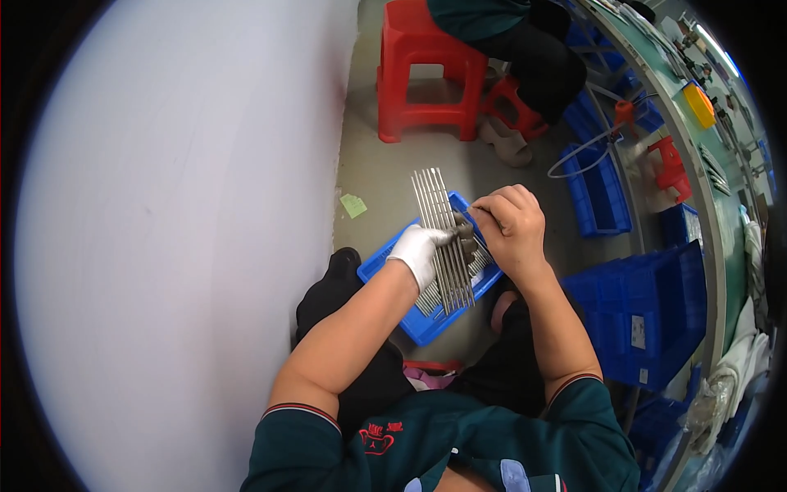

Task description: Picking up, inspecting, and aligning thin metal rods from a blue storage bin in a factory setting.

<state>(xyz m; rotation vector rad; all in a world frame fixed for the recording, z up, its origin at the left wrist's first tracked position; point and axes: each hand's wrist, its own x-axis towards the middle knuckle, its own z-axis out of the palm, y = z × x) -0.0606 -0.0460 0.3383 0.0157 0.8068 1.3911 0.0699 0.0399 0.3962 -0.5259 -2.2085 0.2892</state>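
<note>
My left hand [418, 250], in a white glove with dark grey fingers, is closed around a row of thin metal rods [450, 271]. The rods lie side by side, tilted slightly, above a blue bin [423, 330]. More metal rods [429, 301] are inside that bin, partly hidden beneath the held ones. Bare and raised just right of the row, my right hand [512, 225] has its thumb and index finger pinched together and the other fingers curled. Whatever may be between those fingertips is too small to make out.
A white wall [188, 246] runs along my left. Ahead stands a red stool [422, 41], with a seated person's dark-trousered leg [545, 61] beside it. Blue crates [635, 316] sit at right under a green-topped workbench [713, 156]. A green scrap [353, 205] lies on the floor.
</note>
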